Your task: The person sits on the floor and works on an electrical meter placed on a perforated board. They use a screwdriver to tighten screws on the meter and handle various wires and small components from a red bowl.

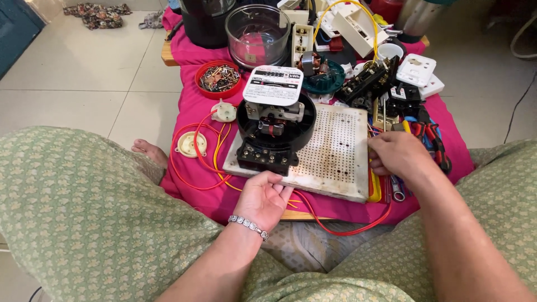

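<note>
Head view, looking down over our green patterned lap: our left hand (263, 197), a beaded silver bracelet (248, 226) on its wrist, rests palm up at the near edge of a white perforated board (335, 154), its fingers loosely curled and gripping nothing, their tips just below the black terminal block (264, 157) of an opened electricity meter. That black round meter housing (275, 124), with its white rectangular dial plate (273, 85) tilted up at the back and a copper coil showing inside, sits on the left part of the board, which lies on a pink cloth (193, 109) spread over a low wooden table. Our right hand (398, 154) lies knuckles up at the board's right edge, fingers bent down over the rim; whether they grip anything beneath we cannot tell. Just beside that hand lie red-handled pliers (435, 142) and a yellow-handled tool (374, 190). Red and yellow wires (196, 159) loop from the meter across the cloth to two small cream round fittings (191, 144) at the left. Behind the meter stand a red round lid of metal screws (218, 78), a clear glass bowl (258, 34), and a jumble of white and black switch parts (391, 78).
</note>
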